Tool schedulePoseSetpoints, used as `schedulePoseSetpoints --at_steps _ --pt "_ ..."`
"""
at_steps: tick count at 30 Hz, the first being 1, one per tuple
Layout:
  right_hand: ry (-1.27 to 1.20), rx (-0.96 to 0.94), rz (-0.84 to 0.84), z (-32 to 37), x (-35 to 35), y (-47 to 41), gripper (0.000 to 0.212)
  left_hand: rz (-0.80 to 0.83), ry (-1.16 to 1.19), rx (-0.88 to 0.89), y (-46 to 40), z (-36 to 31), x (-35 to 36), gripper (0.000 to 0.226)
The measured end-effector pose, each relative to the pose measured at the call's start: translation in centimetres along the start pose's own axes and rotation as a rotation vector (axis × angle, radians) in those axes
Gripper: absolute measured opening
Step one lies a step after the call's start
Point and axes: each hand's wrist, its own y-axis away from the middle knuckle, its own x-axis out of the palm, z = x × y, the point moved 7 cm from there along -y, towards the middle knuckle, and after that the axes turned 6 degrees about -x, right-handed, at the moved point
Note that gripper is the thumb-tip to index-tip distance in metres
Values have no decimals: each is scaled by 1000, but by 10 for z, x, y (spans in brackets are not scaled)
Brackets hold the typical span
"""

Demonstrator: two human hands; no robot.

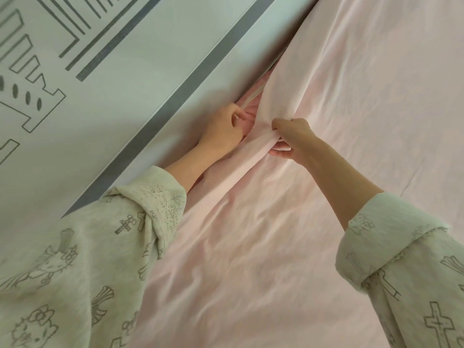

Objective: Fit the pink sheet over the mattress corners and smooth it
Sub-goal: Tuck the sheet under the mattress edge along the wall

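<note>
The pink sheet [339,146] covers the mattress and runs along the wall on the left. My right hand [291,139] grips a bunched fold of the sheet and lifts it off the mattress edge. My left hand [223,129] reaches into the gap between wall and mattress, its fingers curled round the sheet's white-banded hem [251,97]. Darker pink fabric shows in the opened gap under the lifted fold. The mattress itself is hidden beneath the sheet.
A pale wall [125,84] with a grey stripe and line drawings stands tight against the bed's left side. The sheet is wrinkled across the near part of the bed [238,272]. My patterned sleeves fill the lower corners.
</note>
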Motion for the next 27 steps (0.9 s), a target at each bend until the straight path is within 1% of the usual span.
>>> schedulePoseSetpoints --at_steps 1,2,3,4,6,9,11,13,15,18,20,22,24,25,27 --pt "-10 1 3 1 0 0 8 100 67 0 5 -7 6 16" --pt "-19 2 4 1 0 0 8 220 32 19 11 -14 15 27" --pt "-27 3 5 1 1 0 10 332 -65 34 20 -17 21 40" --pt "-33 4 7 2 0 1 11 396 -173 31 27 -15 25 47" --pt "-52 5 13 3 0 3 12 440 -256 39 35 -11 23 48" --pt "-113 -4 15 10 6 6 13 497 -409 60 45 -4 15 61" --pt "-146 -15 2 17 11 7 14 533 -428 24 51 6 10 64" --pt "-169 -26 -8 24 16 10 14 504 -383 -121 60 23 -4 56" --pt "-179 -36 -33 28 20 11 14 450 -284 -245 63 40 -18 49" --pt "-174 -65 -54 31 26 13 14 392 -123 -254 67 49 -27 37" --pt "-217 -106 18 36 37 17 14 327 -15 -247 67 54 -31 28" --pt "-226 -153 134 40 52 24 15 252 11 -275 69 63 -35 28" --pt "-117 -235 173 40 62 30 15 152 -52 -276 68 73 -40 32" --pt "-21 -297 140 38 64 30 14 110 -98 -269 68 76 -41 33" --pt "252 -424 52 33 66 31 24 51 -167 -253 70 81 -44 32"
